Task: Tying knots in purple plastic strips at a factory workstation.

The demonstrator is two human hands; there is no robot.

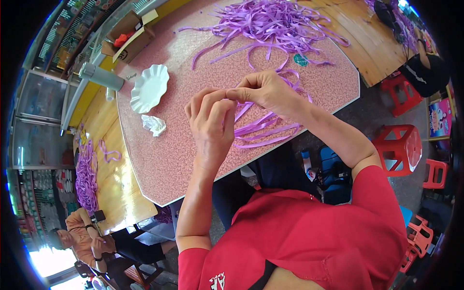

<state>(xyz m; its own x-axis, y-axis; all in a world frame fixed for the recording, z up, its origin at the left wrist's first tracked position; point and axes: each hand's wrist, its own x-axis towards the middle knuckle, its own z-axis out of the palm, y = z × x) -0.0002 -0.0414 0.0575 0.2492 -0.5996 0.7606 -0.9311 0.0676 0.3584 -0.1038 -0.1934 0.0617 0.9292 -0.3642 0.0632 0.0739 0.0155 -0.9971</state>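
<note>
My left hand (211,116) is closed, its fingers curled and their tips meeting those of my right hand above the pink table. My right hand (270,92) pinches with thumb and forefinger. A purple ribbon (244,107) shows just under the joined fingertips; the exact spot where it is gripped is hidden by the fingers. Loose lengths of purple ribbon (270,129) lie in loops below my right wrist, near the table edge. Farther off, a big tangled pile of purple ribbons (266,21) spreads over the far side of the table.
On the pink table (164,164), to the left, are a white scalloped plate (150,88), a crumpled tissue (153,125) and a grey-green bottle (101,76). A cardboard box (133,38) stands behind. Red stools (398,150) are at right. Another person (89,237) sits lower left by more ribbons (87,179).
</note>
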